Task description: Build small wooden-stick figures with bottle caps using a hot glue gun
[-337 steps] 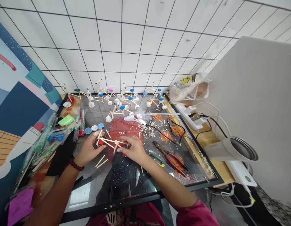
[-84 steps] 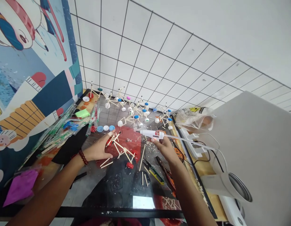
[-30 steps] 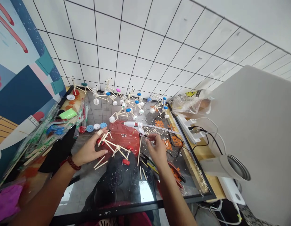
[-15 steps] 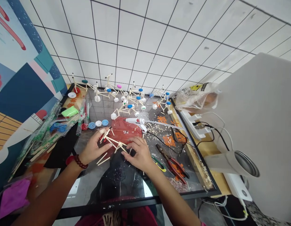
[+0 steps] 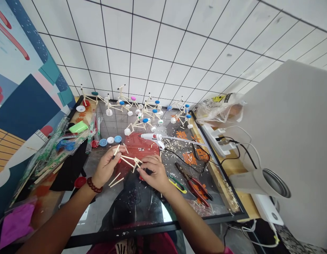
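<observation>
Over the glass tabletop (image 5: 100, 215), near its front edge, a person held a small stick frame (image 5: 128, 159) between two bare hands. The left hand (image 5: 103, 167), with a dark red beaded bracelet (image 5: 94, 186) at its wrist, had its thumb and fingers closed on the frame's left end, by a dark-tipped stick. The right hand (image 5: 155, 173) had its thumb and forefinger bent in and nearly together at the frame's other end, pinching it, while the other fingers curled loosely alongside. Part of a red wheel showed beneath each hand. Two loose sticks (image 5: 116, 180) lay on the glass just below the frame, and beyond the left hand sat a short row of blue and white caps (image 5: 110, 140). Past the frame, a white glue gun (image 5: 152, 137) lay on its side by the red patch (image 5: 138, 144), and a group of finished stick models (image 5: 144, 120) with blue, pink and green tops stood toward the tiled wall (image 5: 144, 46). To the right of the right hand lay yellow-handled snips (image 5: 178, 185) and red-handled pliers (image 5: 195, 187), with wood scraps (image 5: 176, 150) scattered farther back. At the left side were plastic packets (image 5: 53, 150), a bright green pack (image 5: 78, 127) and a red cap (image 5: 80, 182).
</observation>
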Available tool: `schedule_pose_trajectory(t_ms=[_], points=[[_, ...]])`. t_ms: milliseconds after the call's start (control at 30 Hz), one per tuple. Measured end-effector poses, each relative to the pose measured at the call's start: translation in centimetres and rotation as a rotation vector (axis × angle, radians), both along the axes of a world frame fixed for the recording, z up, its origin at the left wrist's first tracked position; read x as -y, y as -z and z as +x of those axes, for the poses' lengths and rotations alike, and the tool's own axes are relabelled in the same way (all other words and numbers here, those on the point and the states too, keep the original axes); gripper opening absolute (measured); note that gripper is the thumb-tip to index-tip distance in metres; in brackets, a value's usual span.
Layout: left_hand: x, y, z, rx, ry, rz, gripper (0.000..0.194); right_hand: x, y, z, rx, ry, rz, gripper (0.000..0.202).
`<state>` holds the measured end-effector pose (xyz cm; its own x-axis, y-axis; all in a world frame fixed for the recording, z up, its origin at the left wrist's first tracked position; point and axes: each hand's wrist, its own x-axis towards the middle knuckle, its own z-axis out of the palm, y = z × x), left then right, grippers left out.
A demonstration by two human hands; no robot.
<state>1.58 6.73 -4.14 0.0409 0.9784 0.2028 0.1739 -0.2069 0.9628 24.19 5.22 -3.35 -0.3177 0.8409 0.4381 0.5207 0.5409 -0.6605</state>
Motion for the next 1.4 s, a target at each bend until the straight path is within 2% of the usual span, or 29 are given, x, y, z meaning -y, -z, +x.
schedule_pose_trajectory(t_ms=[300,467,633,800,967,1167,1400], points=[[-0.1,0.3,-0.1,0.089,-0.012,-0.055,0.026,0.0,0.1,0.1,-0.038,-0.013,-0.001,0.008],[-0.2,0.2,-0.3,0.088,-0.011,-0.018,0.025,-0.1,0.3,-0.1,-0.087,-0.005,-0.043,0.003],[-0.4,0.5,-0.6,0.06,-0.013,0.003,0.028,-0.1,0.9,-0.5,-0.101,0.049,-0.104,0.038],[-0.5,0.5,-0.6,0.064,-0.004,-0.005,0.027,0.0,1.0,-0.7,-0.052,0.036,-0.099,0.033],[-0.4,0.5,-0.5,0.082,0.005,0.0,0.026,0.1,1.0,-1.0,-0.042,0.079,-0.108,0.042],[-0.4,0.6,-0.6,0.084,0.004,-0.004,0.026,0.1,1.0,-1.1,-0.03,0.093,-0.096,0.041],[0.0,0.5,-0.6,0.117,0.005,-0.109,0.048,0.1,0.6,-0.2,-0.004,0.072,-0.091,0.067]])
